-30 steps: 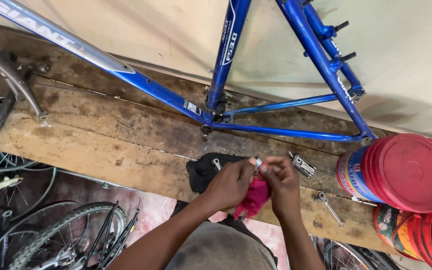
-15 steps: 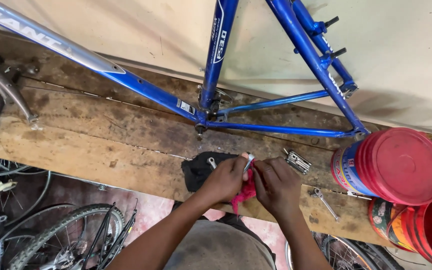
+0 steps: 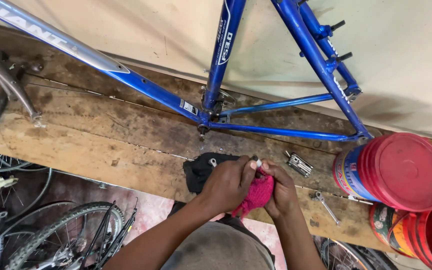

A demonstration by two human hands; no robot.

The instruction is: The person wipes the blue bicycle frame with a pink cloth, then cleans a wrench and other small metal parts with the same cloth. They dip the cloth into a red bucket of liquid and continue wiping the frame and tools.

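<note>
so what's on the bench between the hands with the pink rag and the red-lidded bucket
In the head view, a folding multi-tool and a small wrench lie on the wooden bench between the hands' pink rag and the bucket.

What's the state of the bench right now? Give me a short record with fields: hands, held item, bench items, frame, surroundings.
left hand: left hand gripping pink cloth
right hand: right hand cupping the same cloth
held item: small pale part at the fingertips, kind unclear
bench items: black cloth, folding multi-tool, small wrench
frame: blue bicycle frame on wooden bench
surroundings: red-lidded bucket to the right, bicycle wheel below
</note>
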